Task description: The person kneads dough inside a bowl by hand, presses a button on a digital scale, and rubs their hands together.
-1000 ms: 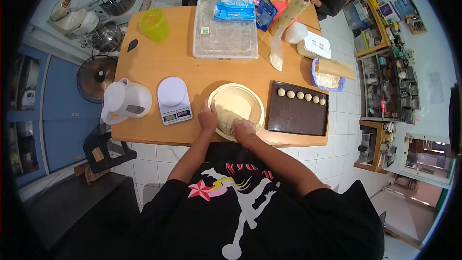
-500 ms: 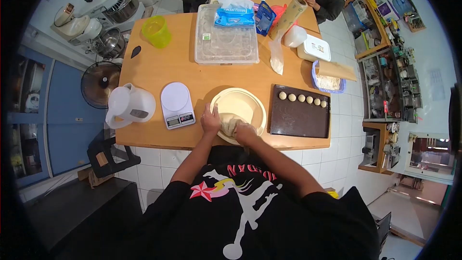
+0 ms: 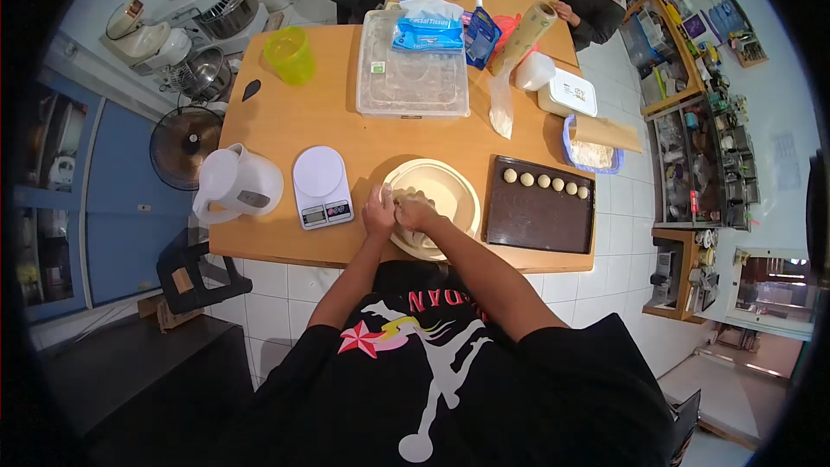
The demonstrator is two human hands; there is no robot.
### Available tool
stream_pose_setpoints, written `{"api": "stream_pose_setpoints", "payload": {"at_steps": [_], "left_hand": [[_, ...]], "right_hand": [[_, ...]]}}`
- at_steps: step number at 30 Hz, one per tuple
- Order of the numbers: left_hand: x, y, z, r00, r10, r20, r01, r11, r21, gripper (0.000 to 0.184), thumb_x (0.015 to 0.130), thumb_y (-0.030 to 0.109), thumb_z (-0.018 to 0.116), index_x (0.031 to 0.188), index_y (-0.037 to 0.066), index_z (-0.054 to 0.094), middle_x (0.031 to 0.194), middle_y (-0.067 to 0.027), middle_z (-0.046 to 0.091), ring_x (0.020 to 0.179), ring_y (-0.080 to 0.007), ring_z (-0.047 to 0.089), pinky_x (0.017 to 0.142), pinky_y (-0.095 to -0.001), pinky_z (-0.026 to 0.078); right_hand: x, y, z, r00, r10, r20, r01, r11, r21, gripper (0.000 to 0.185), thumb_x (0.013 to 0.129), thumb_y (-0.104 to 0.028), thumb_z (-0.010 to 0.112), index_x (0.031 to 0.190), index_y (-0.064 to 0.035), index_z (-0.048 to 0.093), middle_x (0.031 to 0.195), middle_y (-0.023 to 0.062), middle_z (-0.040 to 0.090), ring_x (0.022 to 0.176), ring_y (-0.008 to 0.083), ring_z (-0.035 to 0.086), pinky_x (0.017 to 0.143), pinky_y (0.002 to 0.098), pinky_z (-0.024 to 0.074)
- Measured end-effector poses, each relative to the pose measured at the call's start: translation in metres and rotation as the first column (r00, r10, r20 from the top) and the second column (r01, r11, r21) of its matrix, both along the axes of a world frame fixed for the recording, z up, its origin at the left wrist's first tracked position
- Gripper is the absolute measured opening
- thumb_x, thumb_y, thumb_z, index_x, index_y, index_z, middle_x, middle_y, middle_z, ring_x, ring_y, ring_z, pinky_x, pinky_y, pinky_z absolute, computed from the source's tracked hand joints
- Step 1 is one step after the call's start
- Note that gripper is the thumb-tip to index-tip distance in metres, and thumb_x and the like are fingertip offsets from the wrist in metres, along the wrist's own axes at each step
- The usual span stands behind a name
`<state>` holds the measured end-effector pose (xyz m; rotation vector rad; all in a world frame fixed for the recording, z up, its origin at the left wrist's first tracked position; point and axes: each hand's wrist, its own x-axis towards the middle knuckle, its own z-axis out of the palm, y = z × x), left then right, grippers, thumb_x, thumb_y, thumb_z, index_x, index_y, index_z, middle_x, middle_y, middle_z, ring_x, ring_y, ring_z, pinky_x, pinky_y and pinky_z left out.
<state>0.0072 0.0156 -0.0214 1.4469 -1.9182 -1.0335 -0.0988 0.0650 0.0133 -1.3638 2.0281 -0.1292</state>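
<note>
A cream bowl (image 3: pixel 462 199) stands near the table's front edge, with dough (image 3: pixel 406 231) at its left side, partly hidden by my hands. My left hand (image 3: pixel 379 212) is at the bowl's left rim, its fingers closed against the dough. My right hand (image 3: pixel 416 212) lies over the dough inside the bowl, fingers curled into it and close to my left hand. To the right, a dark tray (image 3: pixel 540 219) holds a row of several small dough balls (image 3: pixel 544 182) along its far side. On the left is a white kitchen scale (image 3: pixel 320 175) with nothing on it.
A white jug (image 3: pixel 246 183) and a yellow-green cup (image 3: pixel 290 56) stand at the left. Beyond the bowl are a clear lidded box (image 3: pixel 411 86), a tissue pack (image 3: pixel 430 33), a wrap roll (image 3: pixel 526 35) and a blue container (image 3: pixel 593 156). Two people are at the table's far end.
My right hand has moved left across the dough, toward my left hand. My left hand stays at the bowl's left side. The view has shifted slightly.
</note>
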Motion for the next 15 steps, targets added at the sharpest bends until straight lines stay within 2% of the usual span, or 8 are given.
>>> {"api": "stream_pose_setpoints", "payload": {"at_steps": [3, 6, 9, 12, 15], "left_hand": [[-0.002, 0.002, 0.001, 1.000, 0.002, -0.007, -0.002, 0.999, -0.049, 0.032, 0.097, 0.033, 0.047, 0.099, 0.003, 0.058, 0.092, -0.0246, 0.064, 0.086, -0.0469, 0.059, 0.076, -0.0539, 0.045], [-0.004, 0.004, 0.011, 0.999, 0.029, -0.024, -0.029, 0.999, -0.029, 0.032, 0.097, 0.033, 0.046, 0.099, 0.004, 0.058, 0.091, -0.0254, 0.064, 0.087, -0.0472, 0.059, 0.075, -0.0540, 0.045], [-0.003, 0.002, 0.006, 1.000, 0.017, -0.004, -0.017, 1.000, 0.002, 0.032, 0.098, 0.033, 0.046, 0.098, 0.004, 0.057, 0.089, -0.0252, 0.063, 0.085, -0.0468, 0.059, 0.074, -0.0539, 0.045], [-0.001, 0.003, 0.005, 1.000, 0.000, -0.027, 0.000, 1.000, 0.007, 0.031, 0.098, 0.032, 0.047, 0.099, 0.003, 0.057, 0.086, -0.0243, 0.064, 0.082, -0.0461, 0.059, 0.072, -0.0535, 0.045], [-0.001, 0.003, 0.001, 0.995, -0.001, -0.100, -0.008, 0.996, -0.093, 0.029, 0.097, 0.032, 0.048, 0.098, 0.004, 0.058, 0.083, -0.0236, 0.064, 0.080, -0.0457, 0.060, 0.071, -0.0533, 0.045]], "right_hand": [[-0.007, 0.015, -0.020, 0.997, 0.061, 0.045, -0.053, 0.987, -0.153, 0.037, 0.090, -0.035, 0.044, 0.101, -0.0076, 0.066, 0.106, 0.0255, 0.061, 0.108, 0.0468, 0.051, 0.090, 0.0589, 0.0395], [-0.009, 0.027, 0.026, 0.991, 0.116, 0.060, -0.105, 0.981, -0.161, 0.036, 0.088, -0.038, 0.048, 0.099, -0.0098, 0.067, 0.105, 0.0201, 0.058, 0.106, 0.0405, 0.049, 0.089, 0.0549, 0.0392], [-0.009, 0.051, 0.039, 0.990, 0.119, -0.081, -0.141, 0.906, -0.399, 0.028, 0.084, -0.036, 0.056, 0.095, -0.0147, 0.071, 0.102, 0.0137, 0.058, 0.101, 0.0360, 0.051, 0.089, 0.0529, 0.0386], [-0.015, 0.076, 0.078, 0.980, 0.110, -0.167, -0.187, 0.806, -0.561, 0.019, 0.081, -0.029, 0.064, 0.090, -0.0153, 0.072, 0.096, 0.0092, 0.054, 0.103, 0.0311, 0.051, 0.088, 0.0465, 0.0415], [-0.024, 0.100, 0.104, 0.992, 0.057, -0.117, -0.105, 0.878, -0.467, 0.016, 0.079, -0.026, 0.068, 0.090, -0.0148, 0.072, 0.095, 0.0086, 0.056, 0.096, 0.0294, 0.057, 0.082, 0.0420, 0.0473]]}}
